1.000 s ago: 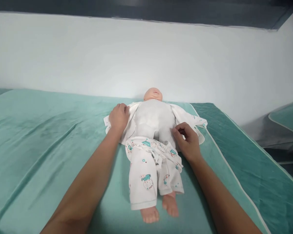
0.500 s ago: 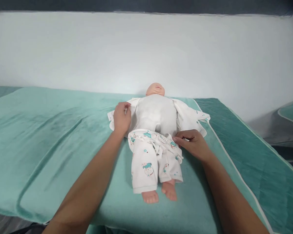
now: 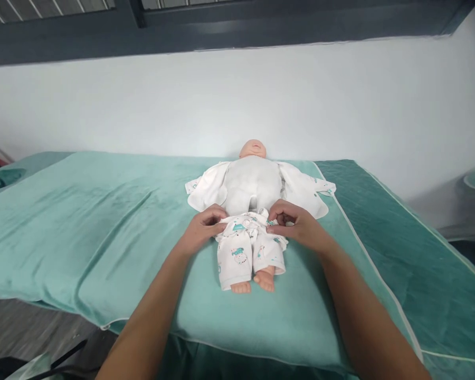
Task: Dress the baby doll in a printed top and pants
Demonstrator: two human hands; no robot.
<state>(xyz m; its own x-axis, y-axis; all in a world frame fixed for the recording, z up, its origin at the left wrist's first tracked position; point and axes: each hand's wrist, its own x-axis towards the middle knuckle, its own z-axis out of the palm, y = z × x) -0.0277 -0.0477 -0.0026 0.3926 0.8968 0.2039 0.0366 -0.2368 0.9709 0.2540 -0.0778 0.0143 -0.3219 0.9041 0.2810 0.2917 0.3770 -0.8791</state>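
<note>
A baby doll (image 3: 250, 182) lies on its back, head away from me, with a white cloth torso. White baby pants (image 3: 235, 258) with teal and pink prints cover its legs, and the waistband is bunched below the torso. Both bare feet stick out of the pant legs. My left hand (image 3: 206, 228) pinches the waistband at its left side. At the right side, my right hand (image 3: 296, 224) grips the waistband between thumb and fingers. An open white baby shirt (image 3: 301, 191) spreads out on both sides of the torso, its sleeves stretched outward.
A light green sheet (image 3: 103, 227) covers the bed, with a darker green cover (image 3: 396, 253) along the right. Behind stands a white wall (image 3: 162, 105) under a dark beam (image 3: 221, 29). Grey floor (image 3: 31, 322) shows at the lower left.
My left hand has come down from the shirt's left side to the pants' waistband. My right hand stays at the waistband's right side. The view has tilted up.
</note>
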